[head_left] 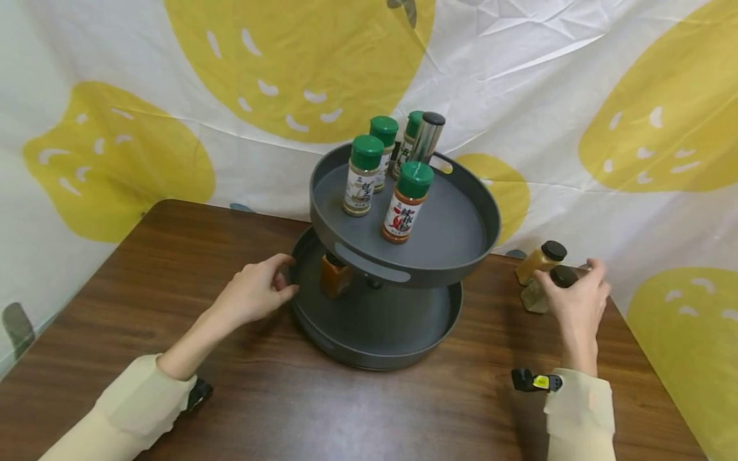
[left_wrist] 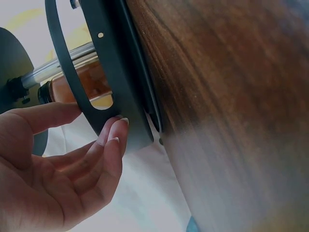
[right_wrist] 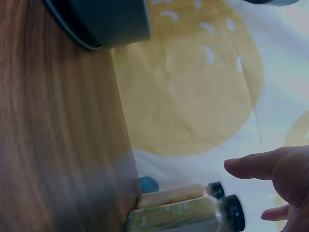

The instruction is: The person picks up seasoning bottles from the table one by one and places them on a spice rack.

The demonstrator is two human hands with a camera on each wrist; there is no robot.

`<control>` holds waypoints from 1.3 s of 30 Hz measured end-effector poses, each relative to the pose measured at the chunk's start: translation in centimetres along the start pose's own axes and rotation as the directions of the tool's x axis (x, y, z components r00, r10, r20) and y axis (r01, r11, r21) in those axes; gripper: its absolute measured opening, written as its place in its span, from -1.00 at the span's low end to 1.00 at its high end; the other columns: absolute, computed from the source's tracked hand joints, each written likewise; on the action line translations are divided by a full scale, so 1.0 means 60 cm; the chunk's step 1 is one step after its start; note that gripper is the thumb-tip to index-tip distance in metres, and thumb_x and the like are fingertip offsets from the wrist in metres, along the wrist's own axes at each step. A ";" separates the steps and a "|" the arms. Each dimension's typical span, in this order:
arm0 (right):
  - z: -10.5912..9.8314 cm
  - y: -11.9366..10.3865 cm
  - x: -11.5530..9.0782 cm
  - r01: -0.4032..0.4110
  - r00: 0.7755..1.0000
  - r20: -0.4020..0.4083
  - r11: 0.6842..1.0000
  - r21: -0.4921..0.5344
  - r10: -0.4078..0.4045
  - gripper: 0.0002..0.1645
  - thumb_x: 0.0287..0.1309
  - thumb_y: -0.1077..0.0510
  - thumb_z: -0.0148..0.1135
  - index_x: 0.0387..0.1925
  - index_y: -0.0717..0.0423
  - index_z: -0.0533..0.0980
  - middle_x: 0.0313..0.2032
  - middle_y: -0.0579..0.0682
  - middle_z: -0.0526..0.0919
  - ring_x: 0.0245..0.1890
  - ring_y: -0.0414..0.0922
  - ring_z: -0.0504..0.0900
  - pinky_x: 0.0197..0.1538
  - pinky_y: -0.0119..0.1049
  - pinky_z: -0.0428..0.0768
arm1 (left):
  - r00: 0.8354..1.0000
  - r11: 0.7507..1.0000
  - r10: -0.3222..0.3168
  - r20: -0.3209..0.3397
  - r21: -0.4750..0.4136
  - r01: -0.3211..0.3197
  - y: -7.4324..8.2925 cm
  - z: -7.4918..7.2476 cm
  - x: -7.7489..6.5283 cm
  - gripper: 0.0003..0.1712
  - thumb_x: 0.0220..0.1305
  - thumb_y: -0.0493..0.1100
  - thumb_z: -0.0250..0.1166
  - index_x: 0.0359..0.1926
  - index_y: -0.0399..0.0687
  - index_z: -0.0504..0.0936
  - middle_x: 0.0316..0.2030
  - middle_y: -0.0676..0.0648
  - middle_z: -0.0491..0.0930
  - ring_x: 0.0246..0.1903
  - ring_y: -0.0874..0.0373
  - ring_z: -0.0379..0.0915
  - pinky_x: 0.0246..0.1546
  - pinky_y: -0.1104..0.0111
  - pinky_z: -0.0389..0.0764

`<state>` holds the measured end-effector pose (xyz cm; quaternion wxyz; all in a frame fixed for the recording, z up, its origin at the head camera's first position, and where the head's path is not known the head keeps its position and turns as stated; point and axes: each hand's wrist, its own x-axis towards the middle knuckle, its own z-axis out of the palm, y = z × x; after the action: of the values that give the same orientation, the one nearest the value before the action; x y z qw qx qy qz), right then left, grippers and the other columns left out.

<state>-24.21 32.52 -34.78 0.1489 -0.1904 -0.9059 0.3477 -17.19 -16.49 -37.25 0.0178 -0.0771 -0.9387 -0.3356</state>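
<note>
A dark grey two-tier spice rack (head_left: 398,342) stands on the table. My left hand (head_left: 254,291) holds the lower tray's left rim, with the thumb at the upper edge and curled fingertips against the outer wall (left_wrist: 128,133). Inside that tray sits a jar of orange-brown spice (head_left: 336,278) with a black cap. At the right, my right hand (head_left: 579,301) spreads its thumb and fingers around a black-capped jar of greenish spice (head_left: 533,297). The right wrist view shows the thumb (right_wrist: 251,165) apart from the jar (right_wrist: 178,218). Beside it stands a yellow-brown spice jar (head_left: 533,264).
On the upper tray (head_left: 450,230) stand several green-capped spice bottles (head_left: 406,202) around a metal post (head_left: 429,137). The wooden table (head_left: 357,416) meets a lemon-print cloth (head_left: 519,83) at the back. A wrist strap (head_left: 536,381) is on the right sleeve.
</note>
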 end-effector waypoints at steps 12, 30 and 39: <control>0.013 0.029 0.019 0.000 1.000 0.014 0.998 -0.066 0.001 -0.02 0.26 -0.03 0.27 0.50 0.31 0.05 0.33 0.50 0.27 0.32 0.44 0.28 0.31 0.29 0.26 | 1.000 1.000 -0.002 0.001 -0.001 0.002 -0.002 0.001 0.002 -0.46 0.28 -0.14 0.34 0.23 -0.27 0.49 -0.41 0.02 0.60 -0.48 0.13 0.50 -0.45 0.21 0.48; 0.017 0.047 0.025 0.015 0.999 -0.035 0.998 -0.068 -0.018 -0.14 0.23 -0.03 0.30 0.39 0.36 0.26 0.22 0.43 0.48 0.23 0.43 0.40 0.25 0.28 0.32 | 1.000 1.000 -0.003 0.002 -0.005 0.003 -0.003 0.003 0.000 -0.46 0.28 -0.16 0.33 0.24 -0.27 0.49 -0.42 0.02 0.60 -0.49 0.14 0.49 -0.44 0.21 0.49; 0.014 0.042 0.022 0.020 0.998 -0.055 0.997 -0.073 -0.024 -0.16 0.18 -0.01 0.36 0.35 0.38 0.33 0.17 0.41 0.54 0.19 0.38 0.47 0.24 0.21 0.37 | 1.000 1.000 -0.003 0.010 -0.009 0.003 -0.002 0.002 -0.001 -0.46 0.29 -0.16 0.33 0.24 -0.28 0.48 -0.42 0.02 0.59 -0.51 0.14 0.48 -0.46 0.24 0.48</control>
<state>-25.13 34.38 -36.96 0.1711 -0.1953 -0.9153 0.3078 -17.15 -16.53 -37.40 0.0122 -0.0776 -0.9374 -0.3392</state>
